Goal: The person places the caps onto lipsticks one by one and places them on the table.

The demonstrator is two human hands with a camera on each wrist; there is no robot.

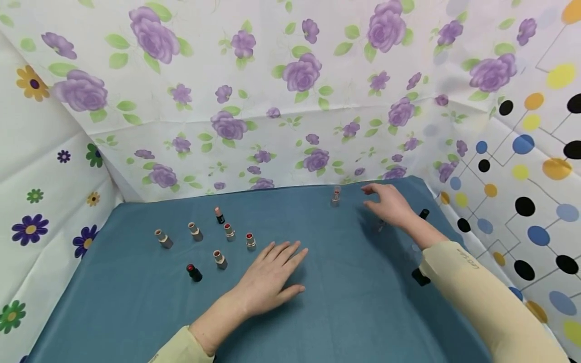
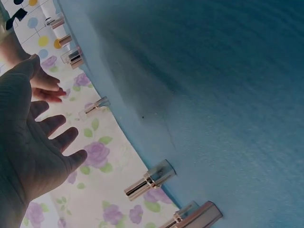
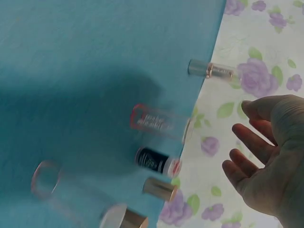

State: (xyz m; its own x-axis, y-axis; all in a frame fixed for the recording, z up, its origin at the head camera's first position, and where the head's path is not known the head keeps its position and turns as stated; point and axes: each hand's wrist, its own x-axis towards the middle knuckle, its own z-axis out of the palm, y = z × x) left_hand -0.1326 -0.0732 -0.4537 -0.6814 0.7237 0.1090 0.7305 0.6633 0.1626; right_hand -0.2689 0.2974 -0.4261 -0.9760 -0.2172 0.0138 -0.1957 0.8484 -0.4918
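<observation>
In the head view the left hand (image 1: 269, 282) is spread, palm down and empty, just right of a group of uncapped lipsticks, the closest being a red one (image 1: 250, 242). The right hand (image 1: 389, 204) hovers at the back right with relaxed, slightly bent fingers and nothing in them. A clear-capped lipstick (image 1: 336, 196) stands left of it near the back edge. In the right wrist view a clear case (image 3: 159, 124), a black tube (image 3: 154, 160) and a gold-coloured cap (image 3: 160, 189) stand near the right hand (image 3: 266, 156). The left wrist view shows the left hand (image 2: 38, 147) with fingers apart.
A blue cloth (image 1: 345, 302) covers the table. Several lipsticks stand at the left, among them a black one with a red tip (image 1: 194, 273) and a grey one (image 1: 164, 239). Black items (image 1: 421, 277) lie by the right sleeve. Patterned cloth walls (image 1: 272, 101) surround the table.
</observation>
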